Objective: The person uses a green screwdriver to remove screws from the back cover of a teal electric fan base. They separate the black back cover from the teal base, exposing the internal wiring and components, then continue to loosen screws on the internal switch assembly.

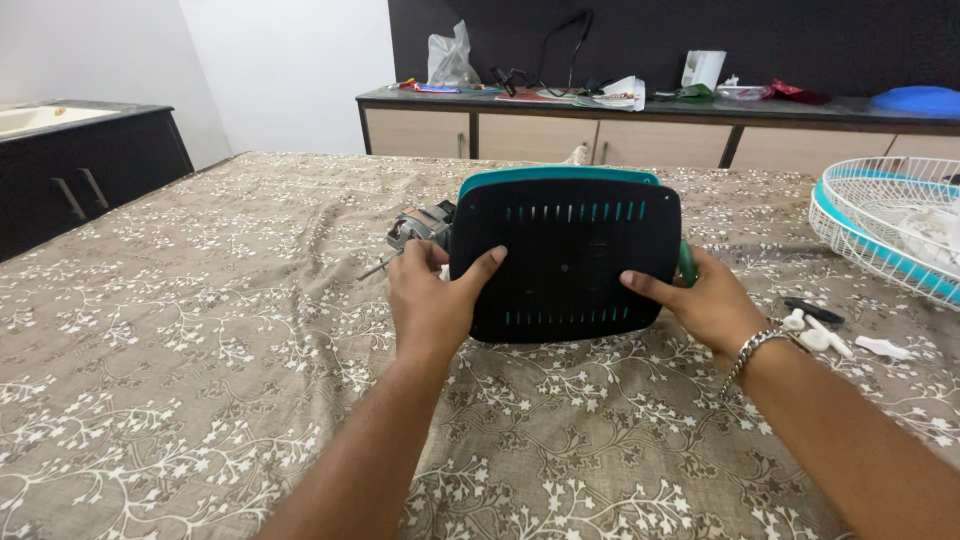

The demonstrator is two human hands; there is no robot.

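Black slotted fan base [565, 258], teal-rimmed, stands tilted on its edge mid-table. Left hand [430, 300] and right hand [705, 300] clasp its side edges. Likely rigid, moderately heavy; edges suit gripping. Motor [420, 228] far-left; white grille [885, 230] right.

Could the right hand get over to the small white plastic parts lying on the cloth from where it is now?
Probably yes. The white parts lie on the cloth just right of the right hand, nothing between them. But that hand grips the black fan base, so it would have to let go first.
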